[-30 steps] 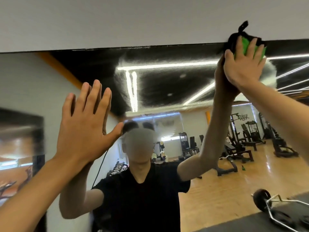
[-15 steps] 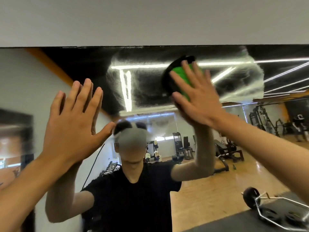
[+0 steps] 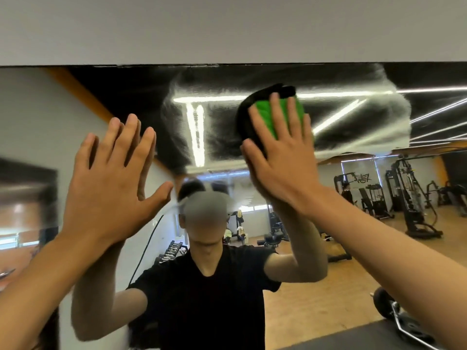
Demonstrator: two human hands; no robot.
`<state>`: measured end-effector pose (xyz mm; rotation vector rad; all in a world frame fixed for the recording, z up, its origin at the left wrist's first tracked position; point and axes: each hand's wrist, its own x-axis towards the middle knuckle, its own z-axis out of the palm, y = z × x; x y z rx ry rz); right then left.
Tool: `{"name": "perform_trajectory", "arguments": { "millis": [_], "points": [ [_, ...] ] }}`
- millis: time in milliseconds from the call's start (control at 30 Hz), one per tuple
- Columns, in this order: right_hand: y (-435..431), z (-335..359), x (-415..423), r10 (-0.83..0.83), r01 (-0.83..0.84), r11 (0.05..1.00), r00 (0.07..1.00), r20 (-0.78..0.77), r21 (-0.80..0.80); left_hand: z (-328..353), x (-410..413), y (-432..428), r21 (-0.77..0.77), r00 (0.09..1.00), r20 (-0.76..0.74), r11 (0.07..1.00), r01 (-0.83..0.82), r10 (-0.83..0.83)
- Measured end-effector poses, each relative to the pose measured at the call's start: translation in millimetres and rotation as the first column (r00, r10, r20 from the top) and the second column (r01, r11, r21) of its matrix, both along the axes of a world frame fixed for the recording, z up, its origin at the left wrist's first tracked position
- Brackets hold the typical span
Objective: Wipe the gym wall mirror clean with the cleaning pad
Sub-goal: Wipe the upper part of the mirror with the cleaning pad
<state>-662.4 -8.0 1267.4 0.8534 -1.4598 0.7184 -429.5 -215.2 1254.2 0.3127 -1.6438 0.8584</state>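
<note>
The wall mirror fills most of the view, its top edge running under a grey wall. A hazy streaked patch covers its upper middle. My right hand lies flat with straight fingers, pressing a green and black cleaning pad against the glass inside that patch. My left hand is spread flat against the mirror at the left, fingers straight and holding nothing. The pad's lower part is hidden under my palm.
The grey wall sits above the mirror. The glass reflects a person in a black shirt, a wooden gym floor, weight machines at the right and a barbell at the lower right.
My right hand swept the pad leftward from the mirror's top right corner, then shifted slightly right and down. The streaked patch has widened. My left hand stays on the glass.
</note>
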Motion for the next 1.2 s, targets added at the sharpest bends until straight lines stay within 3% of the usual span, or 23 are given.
{"name": "perform_trajectory", "arguments": {
  "millis": [67, 133, 300, 500, 600, 667, 833, 933, 1200],
  "points": [
    [12.1, 1.2, -12.5, -0.006, 0.025, 0.99, 0.99, -0.14, 0.139, 3.1, -4.6, -14.8, 0.008, 1.0, 0.0, 1.0, 0.007, -0.007],
    [43.5, 12.1, -46.1, -0.024, 0.052, 0.985, 0.986, -0.165, 0.163, 6.8, -11.3, -30.7, 0.019, 0.998, 0.031, 0.998, 0.055, -0.056],
    [122.6, 31.1, -120.2, -0.03, 0.046, 0.997, 0.975, 0.221, -0.069, 9.1, -18.6, -44.1, 0.017, 0.998, 0.001, 0.998, 0.057, -0.057],
    [118.6, 29.9, -122.1, 0.014, 0.012, 0.994, 0.971, 0.237, -0.107, 6.1, -13.6, -31.9, 0.014, 0.995, -0.024, 0.995, 0.1, -0.1],
    [123.1, 30.5, -125.3, 0.007, 0.012, 0.997, 0.969, 0.246, -0.077, 12.5, -17.1, -35.2, 0.111, 0.998, -0.041, 0.993, -0.04, 0.045],
    [122.4, 30.3, -125.2, -0.008, 0.026, 0.997, 0.968, 0.249, -0.07, 12.5, -30.7, -12.6, 0.12, 0.998, -0.058, 0.993, 0.002, 0.005],
    [125.4, 29.7, -120.8, 0.009, 0.004, 0.999, 0.967, 0.254, -0.052, 2.7, -84.4, 108.8, -0.084, 0.944, 0.002, 0.941, 0.329, -0.33],
    [128.2, 28.8, -119.5, 0.0, 0.008, 1.0, 0.969, 0.245, -0.029, 16.9, -123.3, 137.1, -0.022, 0.946, 0.042, 0.946, 0.324, -0.323],
    [128.4, 26.1, -132.9, -0.023, 0.027, 0.999, 0.989, 0.146, -0.03, 26.5, -207.5, 200.5, -0.051, 0.986, 0.027, 0.985, 0.163, -0.162]
  ]
}}
